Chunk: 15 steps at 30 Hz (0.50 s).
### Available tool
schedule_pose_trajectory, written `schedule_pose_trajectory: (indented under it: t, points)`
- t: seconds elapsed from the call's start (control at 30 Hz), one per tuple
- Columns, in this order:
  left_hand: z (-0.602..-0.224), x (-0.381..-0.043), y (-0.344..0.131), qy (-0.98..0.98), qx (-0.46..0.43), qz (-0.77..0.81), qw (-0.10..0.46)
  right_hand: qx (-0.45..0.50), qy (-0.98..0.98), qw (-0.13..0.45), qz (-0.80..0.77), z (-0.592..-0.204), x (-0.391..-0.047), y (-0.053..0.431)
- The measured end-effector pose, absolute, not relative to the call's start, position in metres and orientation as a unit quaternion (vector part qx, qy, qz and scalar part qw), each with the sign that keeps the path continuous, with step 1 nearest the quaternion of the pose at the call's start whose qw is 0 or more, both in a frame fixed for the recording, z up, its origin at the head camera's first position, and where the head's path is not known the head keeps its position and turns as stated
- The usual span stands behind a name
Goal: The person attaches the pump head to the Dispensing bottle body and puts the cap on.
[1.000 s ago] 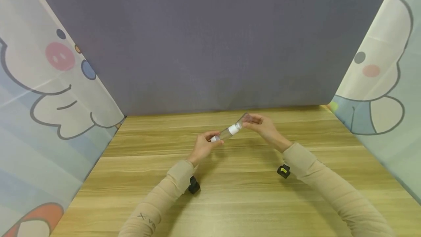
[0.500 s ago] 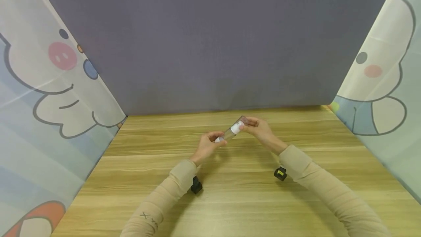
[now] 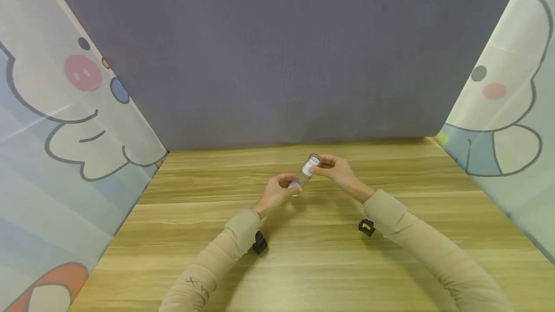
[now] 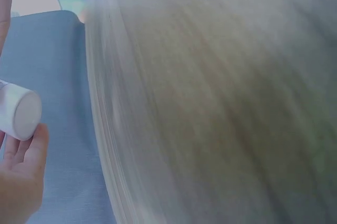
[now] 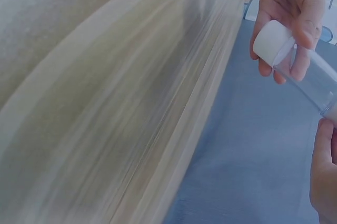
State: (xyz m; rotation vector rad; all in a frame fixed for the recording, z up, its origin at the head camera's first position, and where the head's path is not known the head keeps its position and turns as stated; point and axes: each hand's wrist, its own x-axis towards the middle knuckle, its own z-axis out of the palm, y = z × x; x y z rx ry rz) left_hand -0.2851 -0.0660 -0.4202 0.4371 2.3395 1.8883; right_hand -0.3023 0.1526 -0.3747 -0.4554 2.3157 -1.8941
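Above the table (image 3: 277, 264), a small clear bottle (image 5: 316, 84) is tilted, its upper end towards the right hand. My left hand (image 3: 274, 194) grips the bottle's white base (image 5: 273, 42) between thumb and fingers. At the other end, my right hand (image 3: 341, 173) pinches a clear cap (image 3: 315, 156), which surrounds the bottle's white top part (image 3: 309, 166). Only the white base end shows in the left wrist view, with left-hand fingers under it. The right wrist view cuts off the capped end at its edge.
A grey panel (image 3: 277, 61) stands along the table's far edge. Cartoon-printed curtains hang at the left (image 3: 60, 124) and right (image 3: 507, 124). Black devices are on the left (image 3: 260, 243) and right (image 3: 366, 227) wrists.
My right hand has come left towards my left hand, and the clear cap has slid from the tip down over the white top part. The bottle now tilts more steeply.
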Motion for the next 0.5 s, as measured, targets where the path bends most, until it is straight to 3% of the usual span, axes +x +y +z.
schedule_pose_trajectory:
  t: [0.5]
  points:
    - [-0.4233, -0.2846, -0.0605, 0.774, 0.143, 0.614, 0.066, -0.154, 0.777, 0.042, -0.609, -0.3749, -0.3013, 0.1491]
